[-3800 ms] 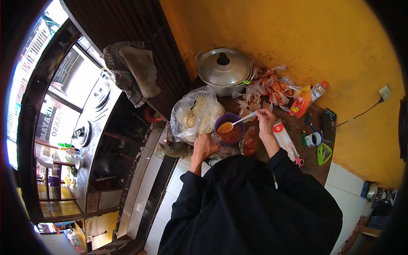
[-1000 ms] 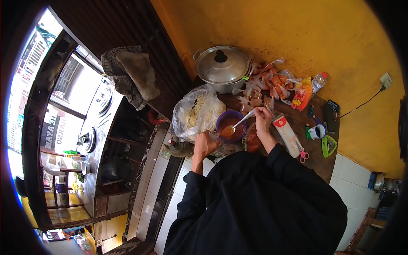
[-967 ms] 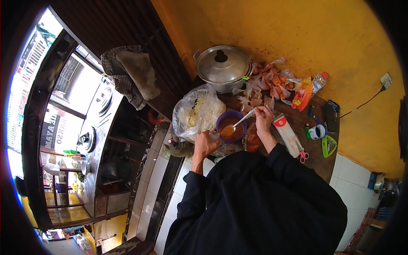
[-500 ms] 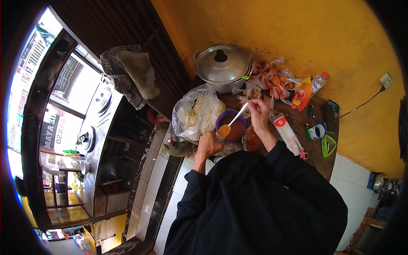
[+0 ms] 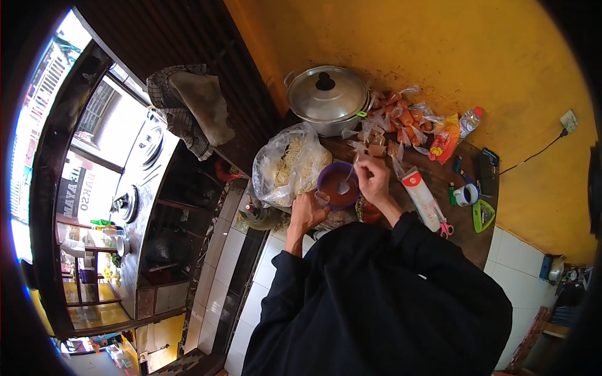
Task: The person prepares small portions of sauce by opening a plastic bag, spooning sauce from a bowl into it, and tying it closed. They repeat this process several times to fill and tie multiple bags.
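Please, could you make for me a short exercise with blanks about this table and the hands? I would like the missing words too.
The right hand holds a ____ at the purple bowl.
The noodles lie in a clear plastic ____.
The knob on the pot lid is ____.
The bottle has a ____ cap.

Missing words: spoon; bag; black; red.

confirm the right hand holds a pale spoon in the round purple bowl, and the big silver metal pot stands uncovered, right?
Not uncovered: the pot has its black-knobbed silver lid on, as the head view shows. The right hand does hold the spoon in the bowl.
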`<act>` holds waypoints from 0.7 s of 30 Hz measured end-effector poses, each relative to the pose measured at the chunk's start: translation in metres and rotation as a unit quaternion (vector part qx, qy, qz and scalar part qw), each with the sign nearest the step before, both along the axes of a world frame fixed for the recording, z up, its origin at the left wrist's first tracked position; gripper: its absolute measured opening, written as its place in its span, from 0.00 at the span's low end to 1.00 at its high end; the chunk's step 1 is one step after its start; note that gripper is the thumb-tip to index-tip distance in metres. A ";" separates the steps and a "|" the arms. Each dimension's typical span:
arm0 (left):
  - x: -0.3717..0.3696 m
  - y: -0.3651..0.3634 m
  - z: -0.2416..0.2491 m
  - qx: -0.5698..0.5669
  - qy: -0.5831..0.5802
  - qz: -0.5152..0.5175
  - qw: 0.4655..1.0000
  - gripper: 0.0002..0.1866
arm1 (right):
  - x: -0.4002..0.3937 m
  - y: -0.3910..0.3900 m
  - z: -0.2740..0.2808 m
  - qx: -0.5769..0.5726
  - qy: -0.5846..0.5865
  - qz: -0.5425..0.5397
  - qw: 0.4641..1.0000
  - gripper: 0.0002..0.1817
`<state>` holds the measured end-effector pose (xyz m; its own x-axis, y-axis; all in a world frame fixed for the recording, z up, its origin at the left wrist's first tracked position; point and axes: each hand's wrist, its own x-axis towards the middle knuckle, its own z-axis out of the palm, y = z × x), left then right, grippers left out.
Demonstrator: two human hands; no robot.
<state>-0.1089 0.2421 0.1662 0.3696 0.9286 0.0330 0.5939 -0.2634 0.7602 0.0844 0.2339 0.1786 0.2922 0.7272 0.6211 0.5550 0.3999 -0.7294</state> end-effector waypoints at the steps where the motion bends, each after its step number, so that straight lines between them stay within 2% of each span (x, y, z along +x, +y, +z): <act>1: -0.002 0.000 0.002 -0.029 0.007 -0.004 1.000 0.13 | -0.001 0.000 -0.016 0.011 -0.053 0.008 0.998 0.04; 2: -0.003 0.000 0.003 -0.061 0.014 -0.008 0.998 0.14 | -0.005 -0.002 -0.030 -0.003 -0.005 0.023 1.000 0.04; 3: -0.004 -0.001 0.002 -0.063 0.013 -0.007 0.998 0.14 | -0.006 -0.004 -0.039 -0.006 -0.005 0.024 1.000 0.04; 6: -0.009 -0.003 0.000 -0.055 0.020 0.008 0.998 0.15 | -0.006 -0.010 -0.055 -0.139 0.140 -0.030 0.980 0.05; 7: -0.010 -0.003 0.000 -0.054 0.036 0.010 0.998 0.15 | -0.003 -0.008 -0.059 -0.139 0.141 -0.030 0.980 0.05; 9: -0.014 -0.003 -0.002 -0.053 0.053 0.012 0.997 0.16 | 0.008 0.002 -0.073 -0.116 0.264 -0.076 0.955 0.05; 10: -0.016 -0.002 -0.005 -0.056 0.056 0.004 0.997 0.16 | 0.014 0.007 -0.080 -0.102 0.289 -0.081 0.948 0.04; 13: -0.018 -0.002 -0.019 -0.046 0.060 -0.005 0.997 0.16 | 0.023 0.013 -0.079 -0.109 0.330 -0.087 0.934 0.04; 14: -0.018 -0.002 -0.017 -0.034 0.060 -0.002 0.998 0.16 | 0.022 0.016 -0.076 -0.097 0.379 -0.066 0.918 0.04; 17: -0.016 -0.003 -0.013 -0.056 0.064 -0.016 0.996 0.17 | 0.025 0.018 -0.061 -0.106 0.422 -0.040 0.900 0.04; 21: -0.014 -0.001 -0.017 -0.065 0.084 -0.033 0.994 0.17 | 0.024 0.020 -0.041 -0.102 0.411 -0.009 0.906 0.04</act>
